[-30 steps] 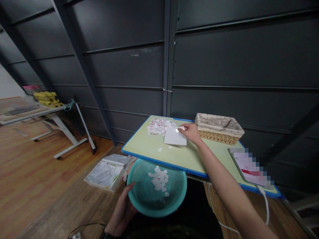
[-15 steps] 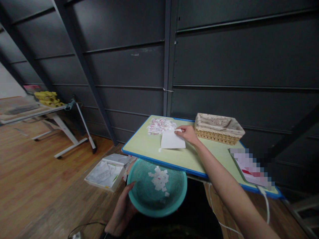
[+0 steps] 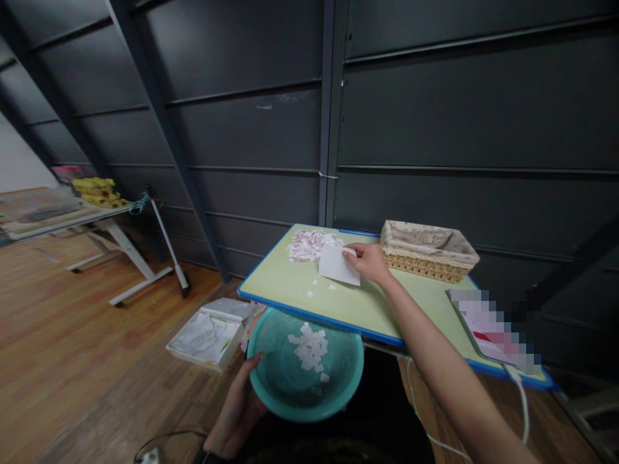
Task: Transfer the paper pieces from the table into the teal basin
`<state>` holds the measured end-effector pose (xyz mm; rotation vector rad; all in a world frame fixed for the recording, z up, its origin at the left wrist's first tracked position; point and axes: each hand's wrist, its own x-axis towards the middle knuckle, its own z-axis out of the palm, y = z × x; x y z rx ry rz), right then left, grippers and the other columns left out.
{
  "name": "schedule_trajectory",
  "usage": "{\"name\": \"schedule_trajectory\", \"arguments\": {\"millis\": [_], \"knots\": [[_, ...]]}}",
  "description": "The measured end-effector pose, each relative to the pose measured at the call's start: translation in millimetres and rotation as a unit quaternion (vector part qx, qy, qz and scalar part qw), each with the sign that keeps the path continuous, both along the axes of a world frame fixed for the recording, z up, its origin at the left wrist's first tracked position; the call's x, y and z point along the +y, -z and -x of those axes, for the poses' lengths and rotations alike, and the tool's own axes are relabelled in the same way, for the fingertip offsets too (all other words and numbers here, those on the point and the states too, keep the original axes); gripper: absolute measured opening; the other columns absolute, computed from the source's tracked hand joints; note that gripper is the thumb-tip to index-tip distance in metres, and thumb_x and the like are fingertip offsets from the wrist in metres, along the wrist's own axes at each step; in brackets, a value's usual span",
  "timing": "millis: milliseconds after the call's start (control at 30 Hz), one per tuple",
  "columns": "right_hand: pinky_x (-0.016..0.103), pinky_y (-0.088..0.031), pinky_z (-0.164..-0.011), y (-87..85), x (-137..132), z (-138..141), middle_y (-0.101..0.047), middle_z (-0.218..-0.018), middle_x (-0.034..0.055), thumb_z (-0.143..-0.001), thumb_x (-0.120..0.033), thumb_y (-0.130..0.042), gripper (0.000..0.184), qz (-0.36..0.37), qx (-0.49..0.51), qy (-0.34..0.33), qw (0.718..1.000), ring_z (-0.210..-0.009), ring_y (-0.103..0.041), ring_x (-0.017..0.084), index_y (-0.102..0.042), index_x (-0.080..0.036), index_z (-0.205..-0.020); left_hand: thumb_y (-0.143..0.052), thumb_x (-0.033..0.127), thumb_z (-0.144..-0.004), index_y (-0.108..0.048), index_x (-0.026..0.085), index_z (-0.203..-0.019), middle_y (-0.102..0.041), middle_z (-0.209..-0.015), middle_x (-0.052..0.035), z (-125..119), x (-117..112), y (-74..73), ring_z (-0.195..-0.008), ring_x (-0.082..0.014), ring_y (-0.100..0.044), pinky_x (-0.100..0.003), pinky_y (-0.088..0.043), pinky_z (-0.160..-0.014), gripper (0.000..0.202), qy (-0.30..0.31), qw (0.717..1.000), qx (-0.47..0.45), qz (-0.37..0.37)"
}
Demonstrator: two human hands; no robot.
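My right hand reaches across the pale green table and pinches a white card, which stands tilted on the tabletop. Just left of the card lies a heap of small white and red paper scraps. A few loose scraps lie in front of it. My left hand grips the near left rim of a teal basin, held below the table's front edge. Several white paper scraps lie in the basin.
A lined wicker basket stands at the table's back right. A blurred sheet and a white cable lie at the right end. A white open box sits on the wooden floor. Another table stands at far left.
My right hand has shifted the white card slightly, first left and down, then back right and tilted up beside the scrap heap. The basin and my left hand have stayed still.
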<state>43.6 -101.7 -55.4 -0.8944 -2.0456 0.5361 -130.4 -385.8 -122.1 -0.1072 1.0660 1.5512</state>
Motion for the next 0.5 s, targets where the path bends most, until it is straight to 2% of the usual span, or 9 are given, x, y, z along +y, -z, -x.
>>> {"name": "schedule_trajectory", "arguments": {"millis": [167,333,500], "knots": [[0.029,-0.042,-0.062,-3.2,-8.4,0.8,-0.074,-0.077,0.0084,-0.076,-0.032,-0.056,0.031,-0.032,-0.002,0.019,0.999,-0.063,-0.061,0.02,-0.077,-0.015,-0.092,-0.06,0.011,-0.078,-0.038,0.004,-0.142,-0.081,-0.088,-0.0143,-1.6,-0.2,-4.7,-0.104,-0.0349,-0.069,-0.05,-0.052,-0.093,0.068,-0.001,1.0,0.006,-0.003],[0.027,-0.041,-0.058,-4.7,-14.4,3.0,-0.073,-0.072,0.0063,-0.074,-0.033,-0.058,0.028,-0.015,-0.002,0.008,1.0,-0.059,-0.058,0.018,-0.077,-0.016,-0.086,-0.061,0.011,-0.076,-0.043,0.008,-0.14,-0.08,-0.095,-0.0137,-0.8,-1.3,-5.3,-0.102,-0.0353,-0.069,-0.051,-0.052,-0.092,0.067,0.003,1.0,-0.004,0.004],[0.027,-0.04,-0.057,-3.8,-10.1,2.8,-0.073,-0.075,0.0077,-0.073,-0.034,-0.058,0.031,0.0,0.004,-0.012,1.0,-0.061,-0.057,0.018,-0.077,-0.014,-0.085,-0.059,0.014,-0.078,-0.045,0.006,-0.138,-0.081,-0.087,-0.0119,-1.2,-2.3,-8.2,-0.1,-0.0345,-0.07,-0.051,-0.051,-0.094,0.061,0.017,1.0,0.017,0.016]]}}
